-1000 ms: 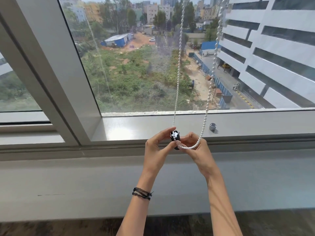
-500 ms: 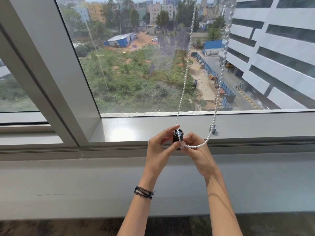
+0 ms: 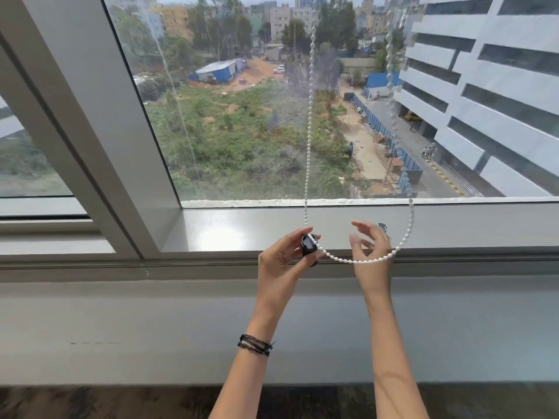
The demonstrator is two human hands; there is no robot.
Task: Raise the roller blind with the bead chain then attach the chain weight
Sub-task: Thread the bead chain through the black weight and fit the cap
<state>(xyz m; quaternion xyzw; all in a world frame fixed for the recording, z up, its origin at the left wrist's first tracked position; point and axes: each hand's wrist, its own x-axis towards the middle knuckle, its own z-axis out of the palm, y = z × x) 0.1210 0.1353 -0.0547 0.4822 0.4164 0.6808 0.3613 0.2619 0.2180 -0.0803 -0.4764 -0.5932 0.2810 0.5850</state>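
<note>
The black chain weight (image 3: 308,248) sits just in front of the window sill (image 3: 242,228), level with its front edge, and your left hand (image 3: 281,261) pinches it between the curled thumb and fingers. The white bead chain (image 3: 308,146) drops from above the sill to the top of the weight and crosses it. From there it sags in a shallow loop along the sill's front edge and climbs again on the far side. Your right hand (image 3: 370,252) is blurred, fingers spread and loose, gripping nothing. The bottom of the loop passes across it, and you cannot tell whether they touch. A small grey cylinder (image 3: 382,227) stands on the sill behind that hand. A dark corded bracelet (image 3: 255,345) circles your left wrist, below the sill.
</note>
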